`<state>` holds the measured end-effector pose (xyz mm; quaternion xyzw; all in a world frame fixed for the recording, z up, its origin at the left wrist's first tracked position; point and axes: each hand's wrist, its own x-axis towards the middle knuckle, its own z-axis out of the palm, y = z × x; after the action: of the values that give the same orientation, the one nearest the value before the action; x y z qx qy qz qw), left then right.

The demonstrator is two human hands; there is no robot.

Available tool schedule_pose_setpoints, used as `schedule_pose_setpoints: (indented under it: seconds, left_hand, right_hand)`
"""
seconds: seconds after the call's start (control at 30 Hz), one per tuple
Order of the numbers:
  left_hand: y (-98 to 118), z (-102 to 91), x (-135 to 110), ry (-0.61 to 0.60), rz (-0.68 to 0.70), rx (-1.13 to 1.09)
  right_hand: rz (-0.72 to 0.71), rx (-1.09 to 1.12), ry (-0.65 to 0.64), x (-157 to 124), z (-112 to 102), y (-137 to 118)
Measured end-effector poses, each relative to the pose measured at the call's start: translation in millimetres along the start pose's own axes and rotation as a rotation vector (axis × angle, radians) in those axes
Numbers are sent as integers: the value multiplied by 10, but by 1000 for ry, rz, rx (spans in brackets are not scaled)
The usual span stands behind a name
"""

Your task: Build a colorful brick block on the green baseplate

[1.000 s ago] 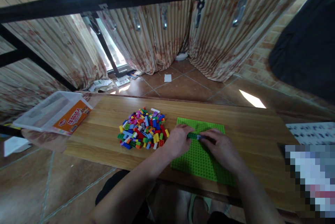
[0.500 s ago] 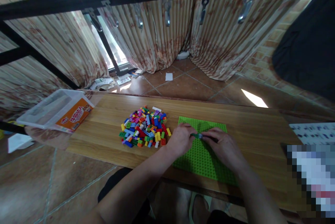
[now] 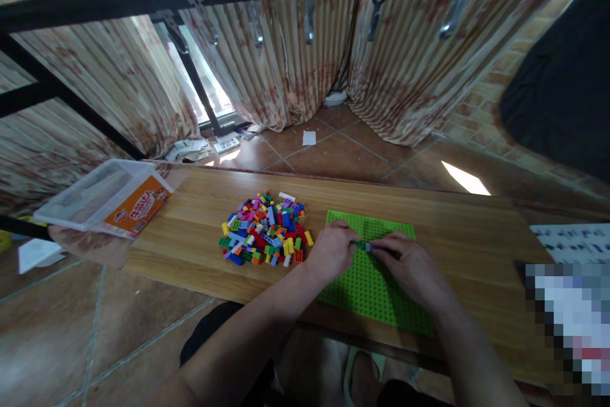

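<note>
Over the green baseplate (image 3: pixel 376 293), my left hand (image 3: pixel 334 249) pinches a small dark green brick (image 3: pixel 361 245) between thumb and fingers. Facing it from the right, my right hand (image 3: pixel 404 260) has its fingertips closed on a small greyish-blue brick (image 3: pixel 368 246). The two bricks touch end to end, and my fingers cover parts of both; whether they are joined I cannot tell. A heap of mixed coloured bricks (image 3: pixel 264 229) lies on the table just left of my left hand.
The wooden table (image 3: pixel 190 223) carries a clear plastic box (image 3: pixel 86 194) with an orange label at its left end. A printed sheet (image 3: pixel 572 239) lies beyond the right end, near a pixelated patch. A black bar with metal hooks (image 3: pixel 309 20) crosses above.
Both hands stay nearly in place, still pinching the small bricks over the baseplate. The whole view has shifted slightly.
</note>
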<state>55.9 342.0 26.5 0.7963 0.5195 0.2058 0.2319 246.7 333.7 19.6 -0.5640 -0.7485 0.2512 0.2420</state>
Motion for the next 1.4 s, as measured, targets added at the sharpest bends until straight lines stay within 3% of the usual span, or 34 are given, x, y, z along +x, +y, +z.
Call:
schedule_pose_setpoints:
  seconds: [0.23,0.43,0.63,0.77,1.03,1.4]
  left_hand:
    - [-15,14,-3,0,-2,2]
    - [-14,13,-18,10,20,0]
    - [-10,10,-36,1,41,-9]
    - [12,-31,-56,-7,14,-16]
    - [-57,-202,-57,-53,-13,-84]
    - [-70,-143,-13,35,-69,-20]
  right_hand:
    - [58,-41,105,-29,-68,148]
    - [35,23,223,-23,-15,-17]
    - [-90,-11,62,13,109,-175]
    - [-102,-56,36,32,133,-149]
    - [-108,-115,50,48,145,-126]
    - [-126,-180,126,98,211,-106]
